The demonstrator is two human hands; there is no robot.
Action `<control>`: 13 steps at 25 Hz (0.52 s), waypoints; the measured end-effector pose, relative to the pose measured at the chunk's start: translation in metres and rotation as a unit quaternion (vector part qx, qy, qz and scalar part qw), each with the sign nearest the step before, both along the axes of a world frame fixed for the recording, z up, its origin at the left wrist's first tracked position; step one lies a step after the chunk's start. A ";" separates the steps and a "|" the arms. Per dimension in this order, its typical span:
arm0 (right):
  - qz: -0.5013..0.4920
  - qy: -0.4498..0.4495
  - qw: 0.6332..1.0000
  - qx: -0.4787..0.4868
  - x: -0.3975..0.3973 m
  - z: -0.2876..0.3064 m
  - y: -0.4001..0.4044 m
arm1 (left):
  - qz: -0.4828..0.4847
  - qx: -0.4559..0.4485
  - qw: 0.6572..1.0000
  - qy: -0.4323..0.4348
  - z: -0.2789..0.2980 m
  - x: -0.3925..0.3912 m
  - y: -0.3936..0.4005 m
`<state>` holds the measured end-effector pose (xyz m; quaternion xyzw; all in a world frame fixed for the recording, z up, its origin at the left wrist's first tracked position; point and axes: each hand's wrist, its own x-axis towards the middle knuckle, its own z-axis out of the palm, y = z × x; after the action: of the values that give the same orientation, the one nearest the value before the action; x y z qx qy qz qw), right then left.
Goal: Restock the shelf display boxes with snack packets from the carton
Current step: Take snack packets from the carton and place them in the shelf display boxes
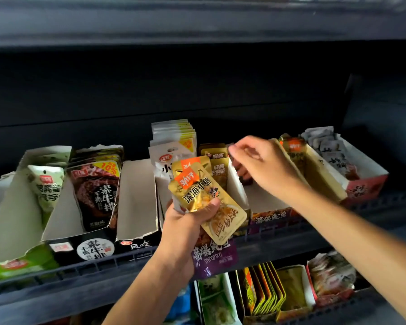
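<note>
My left hand (190,221) grips a small stack of gold snack packets (206,198) with orange labels, held in front of the shelf rail. My right hand (260,165) reaches with curled fingers into a purple-fronted display box (271,215), whose pale floor is mostly bare. Its fingertips are down behind the box's left wall, and I cannot tell whether they hold anything. One matching gold packet (293,147) stands at the back of the gold box (321,181) just to the right. The carton is out of view.
Along the shelf stand a green box (14,219), a black box of brown packets (96,184), an empty black box (136,200), white packets (171,146), dark gold packets (215,156) and a red-white box (363,186). A wire rail (103,261) fronts the shelf; more boxes sit below.
</note>
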<state>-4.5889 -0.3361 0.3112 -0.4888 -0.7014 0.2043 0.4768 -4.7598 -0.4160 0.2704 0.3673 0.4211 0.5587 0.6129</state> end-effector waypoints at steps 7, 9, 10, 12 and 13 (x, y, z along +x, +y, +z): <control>0.012 0.014 0.991 -0.130 0.009 -0.004 -0.029 | -0.050 -0.015 0.998 0.035 0.011 0.024 0.005; 0.049 0.097 0.975 -0.193 0.023 -0.003 -0.030 | -0.050 -0.015 0.998 0.045 0.014 0.029 0.006; 0.069 0.101 0.972 -0.202 0.028 -0.003 -0.032 | -0.050 0.003 0.997 0.067 0.015 0.033 0.007; 0.072 0.068 0.977 -0.187 0.035 -0.005 -0.036 | -0.057 0.023 0.994 0.085 0.017 0.042 0.005; 0.057 0.064 0.980 -0.179 0.040 -0.003 -0.037 | -0.056 0.021 0.995 0.081 0.016 0.044 0.004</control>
<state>-4.5491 -0.3728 0.3078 -0.5116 -0.6481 0.3840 0.4132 -4.7159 -0.4117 0.2865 0.4472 0.4368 0.5005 0.5990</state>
